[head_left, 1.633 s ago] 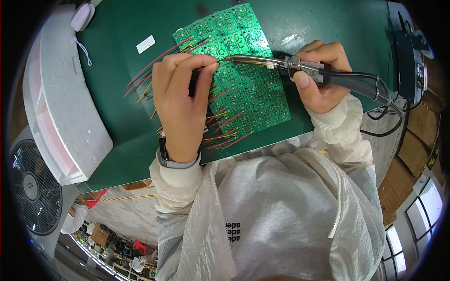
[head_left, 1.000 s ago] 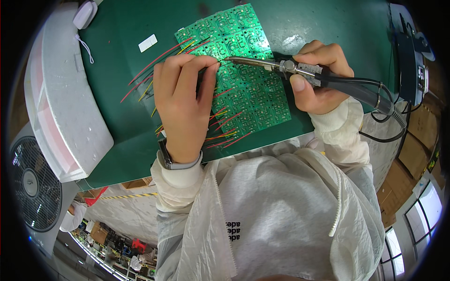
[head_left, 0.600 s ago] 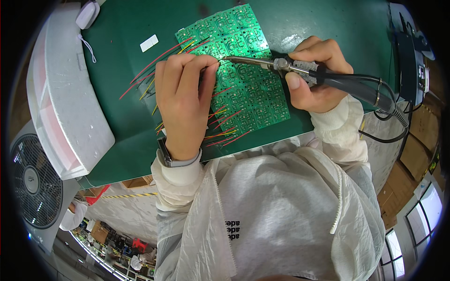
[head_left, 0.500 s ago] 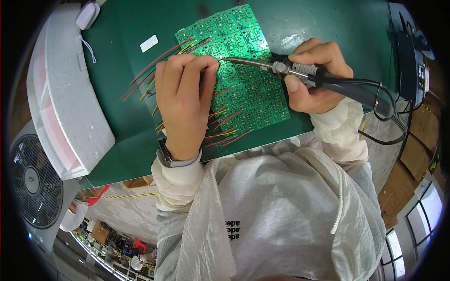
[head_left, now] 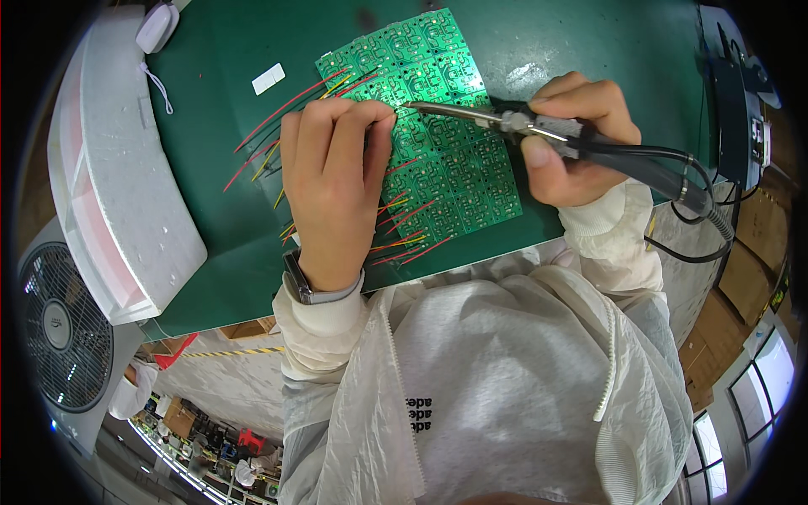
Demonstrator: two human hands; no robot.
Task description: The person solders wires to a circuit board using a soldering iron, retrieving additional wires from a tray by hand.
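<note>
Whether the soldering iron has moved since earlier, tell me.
No. The soldering iron keeps its tip on the same upper patch of the circuit board, by the left hand.

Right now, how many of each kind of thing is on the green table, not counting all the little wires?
Green circuit board panel: 1
Soldering iron, held in the right hand: 1
White foam block: 1
Small white paper slip: 1
Total: 4
The left hand rests on the board.
</note>
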